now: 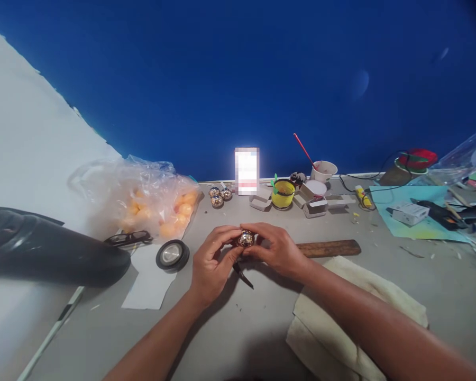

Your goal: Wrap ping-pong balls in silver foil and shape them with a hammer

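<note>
Between the fingertips of my left hand (215, 264) and my right hand (277, 250) is a small shiny metallic ball (246, 238). Both thumbs and forefingers are closed around its sides, above the grey table (226, 349). A dark, curved, pointed piece (244, 276) shows just below the hands; its upper end is hidden. Behind my right hand lies a flat brown wooden strip (333, 248), partly covered by that hand. My right forearm passes over a cream cloth (349, 312). Several similar shiny balls (217, 200) sit together farther back.
At left are a clear bag of orange balls (178, 211), eyeglasses (133, 238), a black round lid (172, 255) and a large dark cylinder (55, 246). Along the blue wall stand a bright blurred screen (247, 171), a yellow pot (283, 196) and a white cup (324, 170).
</note>
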The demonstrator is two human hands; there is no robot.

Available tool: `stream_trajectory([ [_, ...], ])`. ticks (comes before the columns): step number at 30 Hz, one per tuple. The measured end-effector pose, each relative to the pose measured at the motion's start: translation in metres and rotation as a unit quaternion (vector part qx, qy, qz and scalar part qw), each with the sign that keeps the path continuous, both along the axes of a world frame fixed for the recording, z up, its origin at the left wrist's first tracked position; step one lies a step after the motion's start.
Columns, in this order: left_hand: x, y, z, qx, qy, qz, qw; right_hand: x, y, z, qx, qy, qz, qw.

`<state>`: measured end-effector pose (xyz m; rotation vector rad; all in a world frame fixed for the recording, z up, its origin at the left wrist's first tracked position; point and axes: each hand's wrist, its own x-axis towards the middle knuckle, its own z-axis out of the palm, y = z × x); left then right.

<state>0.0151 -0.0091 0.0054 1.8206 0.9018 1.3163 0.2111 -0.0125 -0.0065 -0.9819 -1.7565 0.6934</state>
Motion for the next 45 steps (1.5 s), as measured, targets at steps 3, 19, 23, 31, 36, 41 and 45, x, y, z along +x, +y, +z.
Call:
stream_trajectory([
  [3,0.001,-0.002,0.0,-0.046,0.002,0.011,0.999,-0.002,-0.001,0.001,0.078,-0.003,-0.013,0.997],
  [19,0.002,-0.004,0.001,-0.062,-0.001,0.01,0.998,-0.007,-0.009,0.01,-0.036,-0.004,-0.031,0.999],
  [23,0.002,-0.004,0.0,-0.017,0.025,0.012,0.999,-0.003,-0.007,0.017,-0.167,0.082,0.015,0.982],
  [31,0.003,-0.006,0.001,-0.036,0.012,0.02,0.999,-0.007,-0.008,0.016,-0.123,0.057,-0.028,0.99],
  [36,0.002,-0.006,0.007,-0.018,0.048,0.063,0.997,-0.006,-0.008,0.004,-0.049,0.003,-0.068,0.996],
  [41,0.001,-0.004,0.006,-0.015,0.051,0.064,0.997,-0.003,-0.008,0.004,-0.013,-0.011,-0.063,0.998],
  [45,0.002,-0.005,0.006,-0.033,0.024,0.058,0.998,-0.005,-0.008,0.006,-0.003,-0.003,-0.054,0.999],
])
